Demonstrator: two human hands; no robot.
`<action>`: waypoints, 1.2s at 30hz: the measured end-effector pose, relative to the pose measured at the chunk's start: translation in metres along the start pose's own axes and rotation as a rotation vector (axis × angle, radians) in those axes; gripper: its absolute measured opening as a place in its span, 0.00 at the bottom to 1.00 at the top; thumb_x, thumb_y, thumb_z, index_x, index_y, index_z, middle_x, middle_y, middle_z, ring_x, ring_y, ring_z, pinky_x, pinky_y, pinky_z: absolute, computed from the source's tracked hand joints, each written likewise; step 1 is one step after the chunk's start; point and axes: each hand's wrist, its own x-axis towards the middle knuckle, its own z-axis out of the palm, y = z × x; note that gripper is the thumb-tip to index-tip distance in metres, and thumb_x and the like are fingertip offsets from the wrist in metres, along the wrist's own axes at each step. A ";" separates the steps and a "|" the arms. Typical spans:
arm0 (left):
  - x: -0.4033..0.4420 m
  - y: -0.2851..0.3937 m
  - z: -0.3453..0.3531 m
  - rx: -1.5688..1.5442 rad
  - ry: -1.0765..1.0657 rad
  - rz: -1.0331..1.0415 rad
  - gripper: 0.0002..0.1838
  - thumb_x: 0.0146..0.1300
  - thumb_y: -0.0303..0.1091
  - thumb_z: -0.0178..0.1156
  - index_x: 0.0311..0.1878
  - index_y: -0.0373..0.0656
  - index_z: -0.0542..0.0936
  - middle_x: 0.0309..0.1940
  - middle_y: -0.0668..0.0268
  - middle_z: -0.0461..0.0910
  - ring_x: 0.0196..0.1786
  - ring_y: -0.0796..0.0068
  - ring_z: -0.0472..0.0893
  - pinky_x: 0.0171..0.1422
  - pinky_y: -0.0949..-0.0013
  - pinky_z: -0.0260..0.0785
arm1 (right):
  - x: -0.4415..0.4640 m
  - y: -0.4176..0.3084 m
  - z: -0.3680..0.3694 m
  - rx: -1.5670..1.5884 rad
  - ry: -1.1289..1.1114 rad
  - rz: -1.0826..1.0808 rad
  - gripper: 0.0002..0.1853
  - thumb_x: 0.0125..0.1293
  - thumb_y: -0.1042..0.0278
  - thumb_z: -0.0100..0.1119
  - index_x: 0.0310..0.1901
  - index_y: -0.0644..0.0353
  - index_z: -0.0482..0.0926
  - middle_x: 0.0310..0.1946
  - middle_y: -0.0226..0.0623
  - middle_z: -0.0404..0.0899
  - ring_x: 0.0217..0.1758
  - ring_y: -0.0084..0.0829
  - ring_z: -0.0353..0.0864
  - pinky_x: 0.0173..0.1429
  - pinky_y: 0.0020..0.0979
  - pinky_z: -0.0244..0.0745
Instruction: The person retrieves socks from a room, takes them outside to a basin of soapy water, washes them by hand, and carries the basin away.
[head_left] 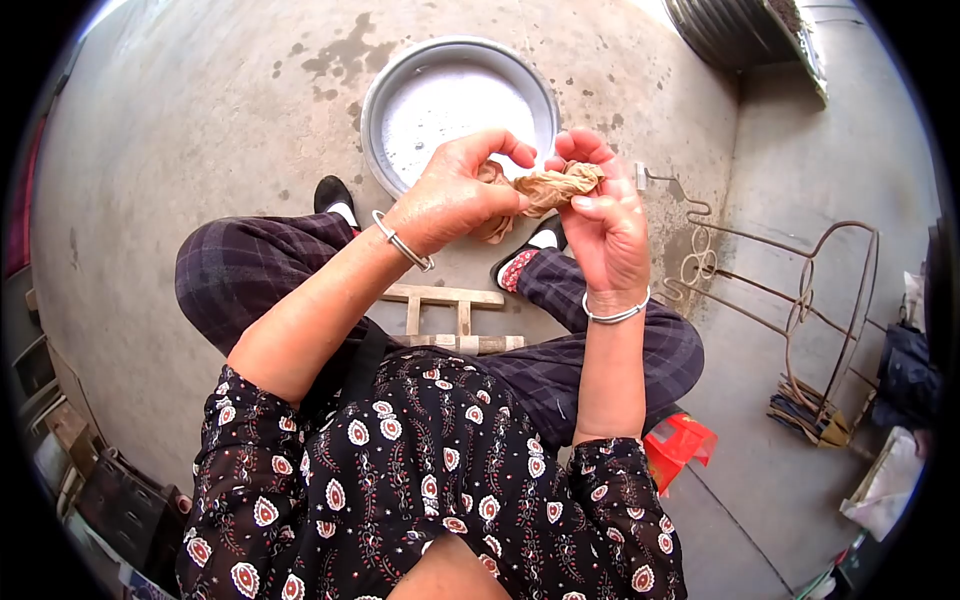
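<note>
Left hand (455,192), right hand (612,225) close, both pinching

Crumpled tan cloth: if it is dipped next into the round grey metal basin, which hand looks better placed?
Probably the left hand: in this view it overlaps the basin, while the right hand, also gripping the cloth, appears mostly beyond the basin's right rim.

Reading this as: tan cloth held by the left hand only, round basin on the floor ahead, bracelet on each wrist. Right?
Not quite: the head view shows the tan cloth in both hands, left hand and right hand. Round basin on the floor ahead and a bracelet on each wrist: correct.
</note>
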 end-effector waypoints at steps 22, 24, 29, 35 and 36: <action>-0.004 0.018 -0.005 -0.024 -0.174 -0.158 0.12 0.56 0.35 0.61 0.39 0.42 0.71 0.21 0.72 0.72 0.19 0.87 0.70 0.19 0.83 0.57 | -0.002 -0.023 -0.015 -0.391 0.373 -0.176 0.08 0.56 0.72 0.62 0.34 0.58 0.72 0.25 0.26 0.73 0.23 0.16 0.70 0.27 0.16 0.64; -0.005 0.022 -0.004 0.106 -0.242 -0.163 0.12 0.55 0.33 0.60 0.40 0.41 0.71 0.17 0.71 0.72 0.16 0.86 0.69 0.16 0.81 0.56 | -0.003 -0.025 -0.014 -0.369 0.356 -0.160 0.08 0.56 0.72 0.61 0.35 0.58 0.71 0.25 0.26 0.73 0.24 0.16 0.70 0.27 0.16 0.64; -0.005 0.017 -0.001 0.188 -0.303 -0.241 0.08 0.57 0.29 0.49 0.35 0.37 0.75 0.15 0.70 0.71 0.14 0.85 0.69 0.15 0.79 0.58 | -0.007 -0.033 -0.021 -0.190 0.284 -0.121 0.09 0.57 0.72 0.61 0.37 0.57 0.71 0.26 0.27 0.74 0.25 0.16 0.72 0.25 0.17 0.63; -0.002 0.002 -0.001 0.150 -0.269 -0.186 0.06 0.50 0.20 0.48 0.26 0.34 0.76 0.15 0.69 0.71 0.13 0.84 0.67 0.15 0.79 0.57 | -0.006 -0.033 -0.029 -0.085 0.197 -0.155 0.10 0.58 0.72 0.59 0.41 0.60 0.71 0.30 0.35 0.76 0.33 0.25 0.74 0.37 0.23 0.69; -0.001 -0.002 -0.003 0.177 -0.261 -0.187 0.07 0.48 0.19 0.48 0.26 0.34 0.76 0.14 0.69 0.70 0.13 0.84 0.67 0.14 0.78 0.56 | -0.006 -0.034 -0.029 -0.058 0.192 -0.163 0.11 0.58 0.72 0.59 0.41 0.60 0.71 0.30 0.36 0.76 0.35 0.27 0.74 0.41 0.25 0.70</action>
